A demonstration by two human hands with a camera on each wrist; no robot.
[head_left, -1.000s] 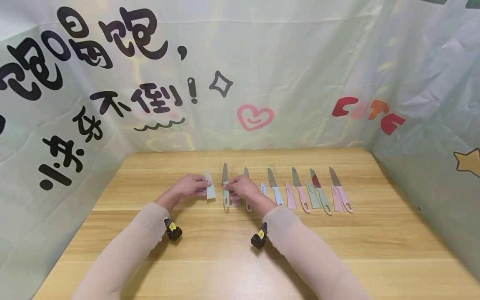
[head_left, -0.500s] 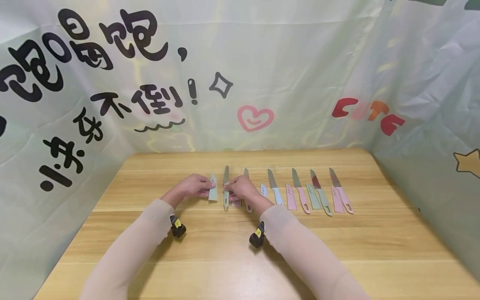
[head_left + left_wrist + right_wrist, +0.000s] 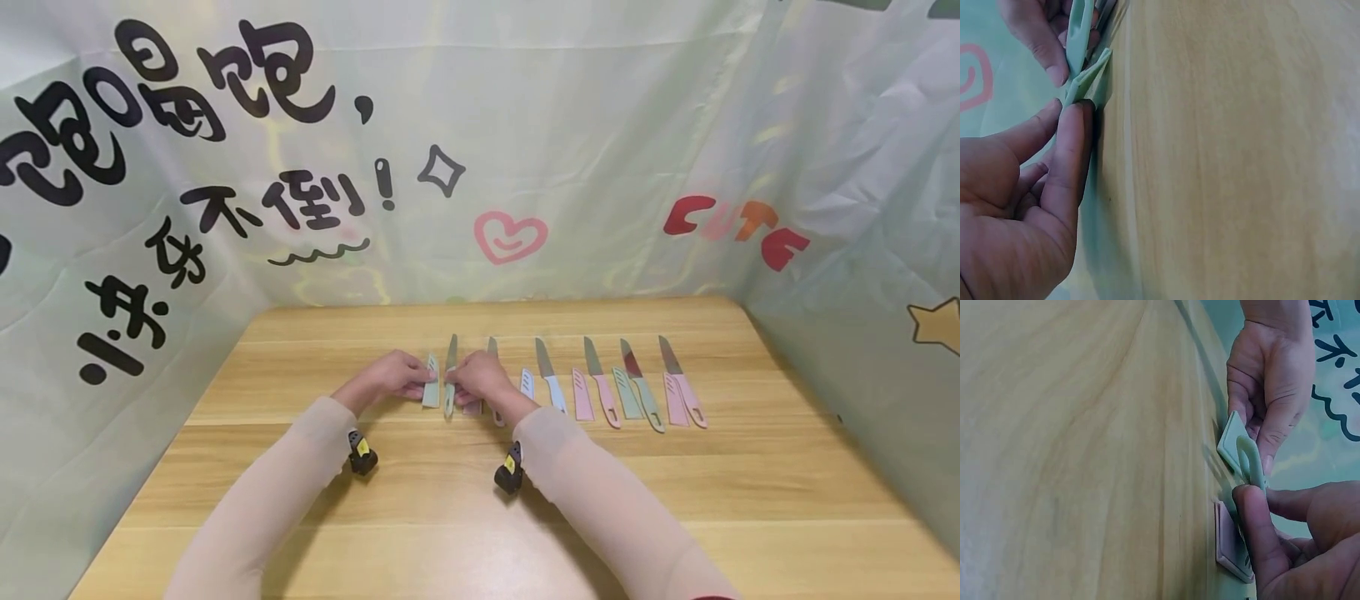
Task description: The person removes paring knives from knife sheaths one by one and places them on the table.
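Note:
My left hand (image 3: pixel 392 375) pinches a light green knife sheath (image 3: pixel 431 393) between thumb and fingers, its slotted end pointing away from me. Just to its right, my right hand (image 3: pixel 483 377) pinches a green-handled knife (image 3: pixel 449 400) by the handle, blade pointing to the back. Sheath and knife stand side by side, close together. In the right wrist view, the knife's looped handle end (image 3: pixel 1249 461) overlaps the sheath (image 3: pixel 1233 442). A pink sheath (image 3: pixel 1230 544) lies on the table under my right hand, partly hidden, and another knife (image 3: pixel 492 343) is half covered by that hand.
To the right runs a row of knives with sheaths beside them: a blue-handled knife (image 3: pixel 551 379), a pink-handled knife (image 3: pixel 602 387), a green-handled knife (image 3: pixel 645 392) and a pale pink one (image 3: pixel 686 387). A printed cloth (image 3: pixel 600 125) encloses the wooden table (image 3: pixel 420 517).
My left hand has moved right with the green sheath, narrowing the gap to the knife. The sheath has turned more upright in the head view. The right hand has shifted only slightly.

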